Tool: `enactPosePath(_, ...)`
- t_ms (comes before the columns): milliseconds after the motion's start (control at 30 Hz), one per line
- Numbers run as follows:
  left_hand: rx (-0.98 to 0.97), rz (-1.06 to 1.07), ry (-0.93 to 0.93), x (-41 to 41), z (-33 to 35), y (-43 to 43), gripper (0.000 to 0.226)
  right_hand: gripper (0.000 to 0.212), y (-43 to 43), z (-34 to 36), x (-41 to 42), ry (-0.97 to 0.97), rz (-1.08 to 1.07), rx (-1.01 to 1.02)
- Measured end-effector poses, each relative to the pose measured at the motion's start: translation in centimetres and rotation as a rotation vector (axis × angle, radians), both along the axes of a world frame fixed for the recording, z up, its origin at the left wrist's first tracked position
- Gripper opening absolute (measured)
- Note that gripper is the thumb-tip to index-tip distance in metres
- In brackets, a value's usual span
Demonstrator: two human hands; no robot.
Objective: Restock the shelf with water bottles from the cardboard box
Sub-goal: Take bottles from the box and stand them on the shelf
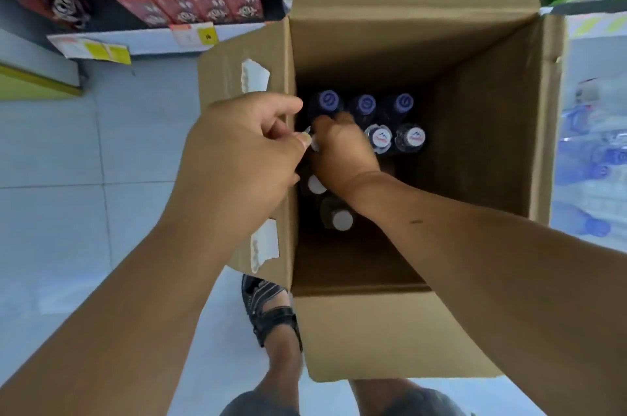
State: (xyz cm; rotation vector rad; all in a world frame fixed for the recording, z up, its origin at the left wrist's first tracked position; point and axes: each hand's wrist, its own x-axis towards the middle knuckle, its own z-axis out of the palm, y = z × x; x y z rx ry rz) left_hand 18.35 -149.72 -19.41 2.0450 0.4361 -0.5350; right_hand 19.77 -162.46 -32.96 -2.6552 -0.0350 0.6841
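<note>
Seven water bottles [380,139] are showing their caps in the cardboard box [475,117]; restocking is running about midway, in my judgement.
The box is lying open beneath both hands, its nearer part showing bare bottom, while the shelf [590,161] beyond the right hand is holding blurred bottles. The left hand [244,144] is hanging at the box's left wall, fingers curled, pinching a white cap [312,141]. The right hand [339,147] is reaching inside, touching the left fingertips; its grip is lying hidden, so I cannot tell.
</note>
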Motion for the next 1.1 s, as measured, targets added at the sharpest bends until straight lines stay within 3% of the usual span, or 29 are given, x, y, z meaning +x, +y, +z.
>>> enactPosePath(133, 0.014, -0.091, 0.000, -0.6, 3.1, -0.3, 0.041, 0.029, -2.0, 7.6, -0.4, -0.143, -0.041, 0.012)
enactPosePath(267, -0.042, -0.111, 0.046, -2.0, 9.6, -1.2, 0.055, 0.022, -4.2, 20.1, -1.5, -0.294, -0.037, 0.150)
enactPosePath(333, -0.089, -0.143, 0.032, -2.7, 14.4, -1.7, 0.063, 0.014, -5.0, 28.2, -2.1, -0.351, -0.036, 0.196)
enactPosePath(433, -0.184, -0.198, -0.027, -3.4, 22.8, -2.4, 0.076, 0.030, -5.6, 41.0, -2.5, -0.370, -0.043, 0.186)
enactPosePath(500, -0.262, -0.223, -0.081, -3.5, 28.9, -2.8, 0.080, 0.012, -5.9, 48.6, -3.1, -0.308, 0.017, 0.133)
enactPosePath(700, -0.426, -0.337, -0.283, -4.0, 45.2, -2.7, 0.063, 0.025, -6.2, 68.9, -5.3, -0.519, 0.109, 0.082)
enactPosePath(933, -0.483, -0.401, -0.470, -4.9, 59.2, -2.4, 0.072, 0.035, -5.8, 83.0, -8.5, -0.698, 0.032, 0.180)
enactPosePath(1033, -0.472, -0.383, -0.532, -5.2, 63.8, -2.6, 0.061, 0.026, -6.2, 85.9, -9.3, -0.787, -0.096, 0.412)
enactPosePath(1100, -0.458, -0.334, -0.581, -5.0, 66.6, -2.7, 0.057, 0.037, -6.6, 86.5, -10.3, -0.811, -0.222, 0.623)
